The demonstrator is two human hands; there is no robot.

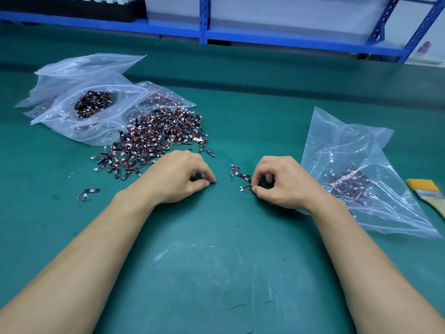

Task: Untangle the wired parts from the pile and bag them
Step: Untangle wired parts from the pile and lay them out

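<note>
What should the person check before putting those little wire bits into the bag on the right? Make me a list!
1. The right hand pinches the bunch of wired parts: ok.
2. The bunch lies apart from the pile: ok.
3. The parts in the bunch are untangled from each other: cannot tell, too small.
4. The bag beside the right hand has its mouth open: cannot tell.
5. The left hand is free to help: cannot tell; its fingers are curled, thumb to fingertip.
6. No stray part is left out: not ok, one lies alone beside the left arm.
</note>
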